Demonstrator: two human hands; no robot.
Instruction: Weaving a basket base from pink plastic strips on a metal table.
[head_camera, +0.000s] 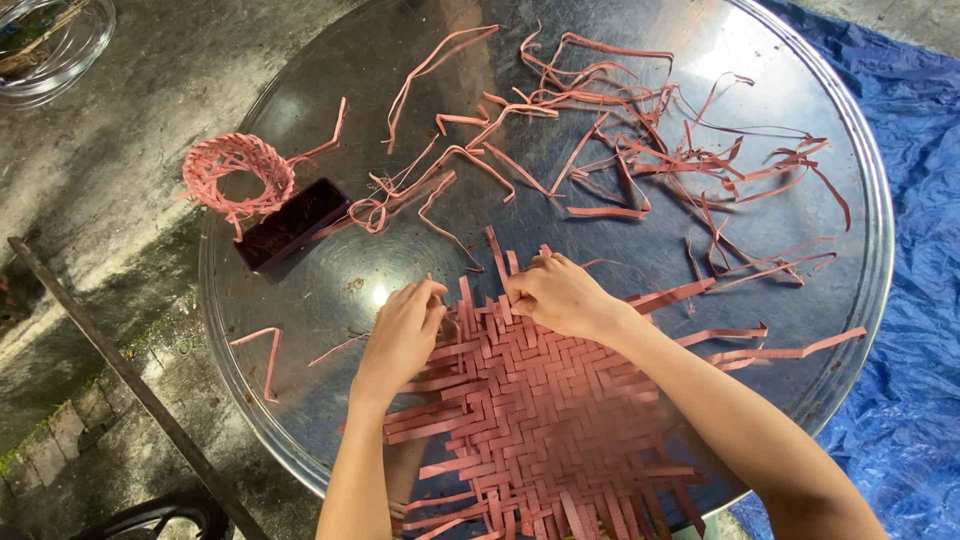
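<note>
Both hands pinched strips at the far edge of the pink woven mat on the round metal tray, left hand and right hand equally close, strips running away from the fingers

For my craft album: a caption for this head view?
Both hands weave pink strips into a herringbone mat on a round metal tray.
</note>
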